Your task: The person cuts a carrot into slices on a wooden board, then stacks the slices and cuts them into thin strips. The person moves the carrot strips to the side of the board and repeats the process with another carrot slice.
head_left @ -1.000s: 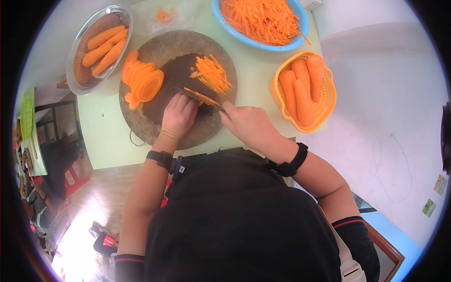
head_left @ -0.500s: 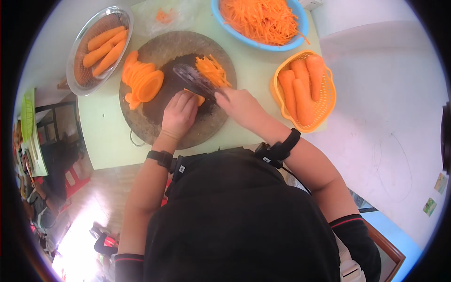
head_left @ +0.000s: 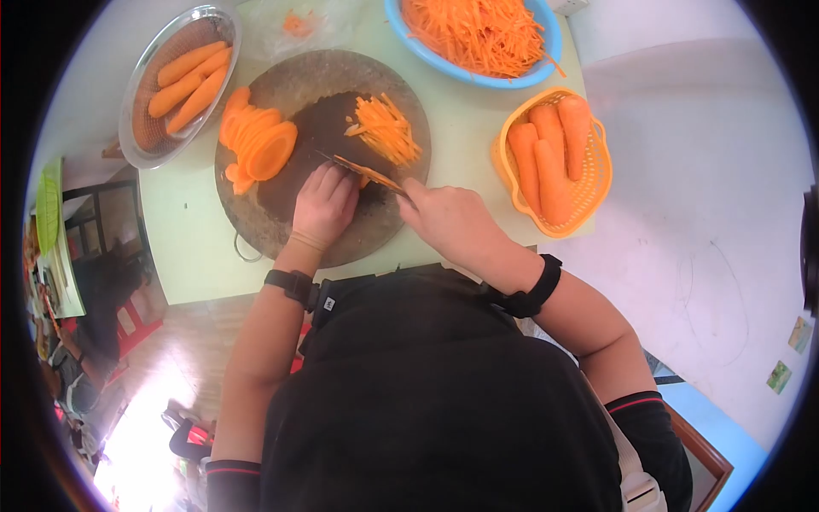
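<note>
My right hand [head_left: 444, 220] grips a knife [head_left: 368, 174] whose blade stands nearly edge-on over the round cutting board [head_left: 367, 72]. My left hand [head_left: 324, 205] presses down on a carrot piece [head_left: 364, 182] beside the blade, its fingers bent together; most of that piece is hidden by the fingers and knife. Beyond the knife lies a pile of carrot strips [head_left: 386, 130]. A fanned stack of carrot slices [head_left: 263, 147] rests on the board's left part.
An oval metal basket [head_left: 135, 141] with peeled carrots stands at the far left. A blue bowl [head_left: 461, 72] of shredded carrot is at the back right, and a yellow basket [head_left: 593, 192] of carrots at the right. People [head_left: 94, 350] are at the left edge.
The knife blade has turned from lying flat toward the strips to nearly edge-on beside my left fingers. My right hand has moved slightly down and right. The strips lie more spread out.
</note>
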